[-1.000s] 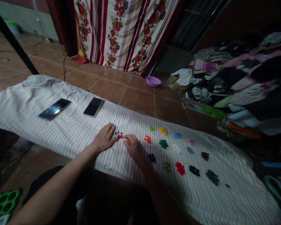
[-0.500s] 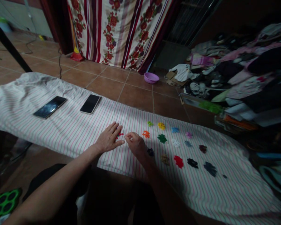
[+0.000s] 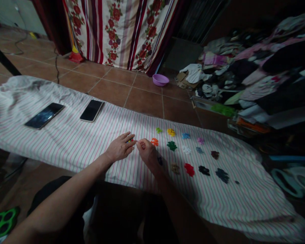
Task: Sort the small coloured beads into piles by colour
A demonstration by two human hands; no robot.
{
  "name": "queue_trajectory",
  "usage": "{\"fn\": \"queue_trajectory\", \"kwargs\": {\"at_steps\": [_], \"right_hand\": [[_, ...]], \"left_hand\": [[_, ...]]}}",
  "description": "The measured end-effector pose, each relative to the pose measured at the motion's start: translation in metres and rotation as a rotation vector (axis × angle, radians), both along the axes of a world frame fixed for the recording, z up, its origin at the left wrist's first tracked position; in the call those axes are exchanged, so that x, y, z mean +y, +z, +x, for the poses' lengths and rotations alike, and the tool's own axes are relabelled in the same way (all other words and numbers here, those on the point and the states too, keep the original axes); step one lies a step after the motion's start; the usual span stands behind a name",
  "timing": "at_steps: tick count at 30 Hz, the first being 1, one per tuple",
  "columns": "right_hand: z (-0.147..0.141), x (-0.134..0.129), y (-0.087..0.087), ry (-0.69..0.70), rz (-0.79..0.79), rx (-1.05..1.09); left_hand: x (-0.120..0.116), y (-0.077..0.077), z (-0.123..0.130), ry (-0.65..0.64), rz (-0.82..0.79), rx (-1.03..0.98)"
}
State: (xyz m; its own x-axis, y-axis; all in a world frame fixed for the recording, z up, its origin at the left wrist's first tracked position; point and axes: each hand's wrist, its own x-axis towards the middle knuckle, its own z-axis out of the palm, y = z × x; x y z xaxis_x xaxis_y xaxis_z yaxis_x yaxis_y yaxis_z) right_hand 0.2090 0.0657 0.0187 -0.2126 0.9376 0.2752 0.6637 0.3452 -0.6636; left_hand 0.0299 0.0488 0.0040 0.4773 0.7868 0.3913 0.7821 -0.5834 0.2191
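My left hand (image 3: 120, 147) lies palm down on the striped cloth (image 3: 112, 127), fingers stretched out and slightly apart. Small red, yellow and green pieces (image 3: 130, 140) show between and just beyond its fingers, partly covered. Close beside it, my right hand (image 3: 147, 153) is closed in a pinch, its fingertips almost at the left fingers. Whatever is in that pinch is too small to make out. Near the right hand are a small orange pile (image 3: 154, 141) and a dark navy pile (image 3: 160, 160), the latter half hidden by the wrist.
Rightward lie sorted piles of small pieces, among them yellow (image 3: 171, 132), dark green (image 3: 171, 146), red (image 3: 189, 169) and black (image 3: 204, 170). Two phones (image 3: 44, 116) (image 3: 92, 110) rest on the left. Beyond, a purple basin (image 3: 160, 80) stands on the tiled floor; clothes (image 3: 218, 64) are heaped to its right.
The view has shifted a little, so the scene sits farther left and up. Left fingers have shifted over the small pieces, where yellow and green now show beside red. The right hand stays pinched.
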Motion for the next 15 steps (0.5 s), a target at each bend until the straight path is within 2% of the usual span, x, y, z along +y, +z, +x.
{"fn": "queue_trajectory", "kwargs": {"at_steps": [9,15], "right_hand": [[0.01,-0.006,-0.01,0.035,0.091,-0.103],[0.016,-0.01,-0.012,0.081,0.148,-0.067]], "left_hand": [[-0.019,0.007,0.003,-0.141,0.009,0.094],[-0.023,0.011,-0.007,-0.113,-0.024,0.142]]}}
